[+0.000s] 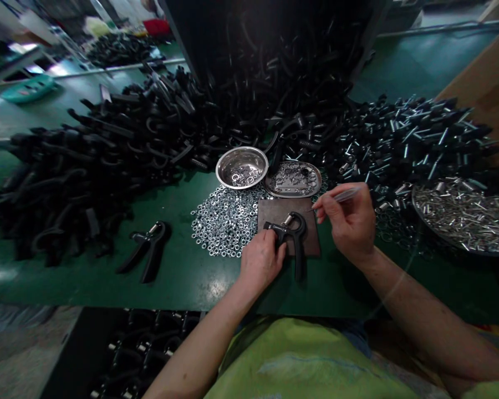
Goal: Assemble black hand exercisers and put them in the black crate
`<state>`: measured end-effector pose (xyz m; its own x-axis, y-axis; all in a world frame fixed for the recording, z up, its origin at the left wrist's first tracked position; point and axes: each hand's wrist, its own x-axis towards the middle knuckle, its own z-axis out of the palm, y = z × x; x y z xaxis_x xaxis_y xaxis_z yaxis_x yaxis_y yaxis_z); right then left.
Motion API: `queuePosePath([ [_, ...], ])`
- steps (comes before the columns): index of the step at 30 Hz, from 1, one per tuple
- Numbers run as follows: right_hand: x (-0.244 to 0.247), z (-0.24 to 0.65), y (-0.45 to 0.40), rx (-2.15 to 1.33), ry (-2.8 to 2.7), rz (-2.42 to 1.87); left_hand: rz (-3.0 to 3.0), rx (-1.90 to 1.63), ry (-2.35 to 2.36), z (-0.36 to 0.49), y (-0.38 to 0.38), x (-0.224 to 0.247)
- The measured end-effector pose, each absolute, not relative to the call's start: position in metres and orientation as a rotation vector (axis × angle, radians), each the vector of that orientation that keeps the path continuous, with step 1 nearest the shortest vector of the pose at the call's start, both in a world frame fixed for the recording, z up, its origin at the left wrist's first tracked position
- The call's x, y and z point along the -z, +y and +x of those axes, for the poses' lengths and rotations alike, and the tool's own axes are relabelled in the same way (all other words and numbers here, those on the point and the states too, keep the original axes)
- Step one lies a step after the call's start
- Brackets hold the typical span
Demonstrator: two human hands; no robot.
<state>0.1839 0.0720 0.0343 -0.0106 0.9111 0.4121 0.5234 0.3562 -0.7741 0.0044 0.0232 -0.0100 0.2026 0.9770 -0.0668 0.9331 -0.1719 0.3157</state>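
My left hand (pixel 261 256) is closed around one handle of a black hand grip strengthener (pixel 299 249) with a metal spring near its top. The hand grip strengthener rests partly on a square brown plate (pixel 270 209). Just to the right, my right hand (pixel 351 227) pinches a slim, pale pen-like tool (pixel 347 194), its thin tip directed left above the plate. Beside my left hand spreads a heap of small metal nuts (pixel 227 221). Another hand grip strengthener (pixel 147 249) lies apart on the green table, farther left.
Behind the plate stand a round steel bowl (pixel 222 166) and an oval metal tray (pixel 293 193), both holding small parts. Black handles (pixel 108 149) are piled at left and back. Bolted knobs (pixel 416 133) and a dish of metal pins (pixel 469 216) lie right, near a cardboard box (pixel 486 94).
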Motion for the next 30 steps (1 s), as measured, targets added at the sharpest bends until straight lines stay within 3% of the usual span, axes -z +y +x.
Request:
queuePosePath([
  [3, -0.020, 0.215, 0.084, -0.070, -2.215, -1.522, 2.173, -0.185, 1.743, -0.004, 0.028, 0.004],
  [6, -0.004, 0.238, 0.092, 0.123, -2.566, -1.776, 2.187, -0.223, 1.735, -0.012, 0.045, -0.004],
  [11, -0.016, 0.236, 0.112, -0.063, -2.680, -1.955, 2.351, -0.382, 1.708, -0.007, 0.107, -0.014],
  [18, -0.032, 0.184, 0.169, -0.206, -2.715, -1.783, 2.446, -0.107, 1.659, 0.034, 0.181, -0.001],
  [26, -0.019, 0.194, 0.174, -0.241, -2.717, -1.755, 2.377, -0.159, 1.690, 0.035, 0.185, 0.012],
  [30, -0.020, 0.222, 0.162, -0.261, -2.726, -1.822, 2.127, -0.398, 1.573, 0.023, 0.169, 0.006],
])
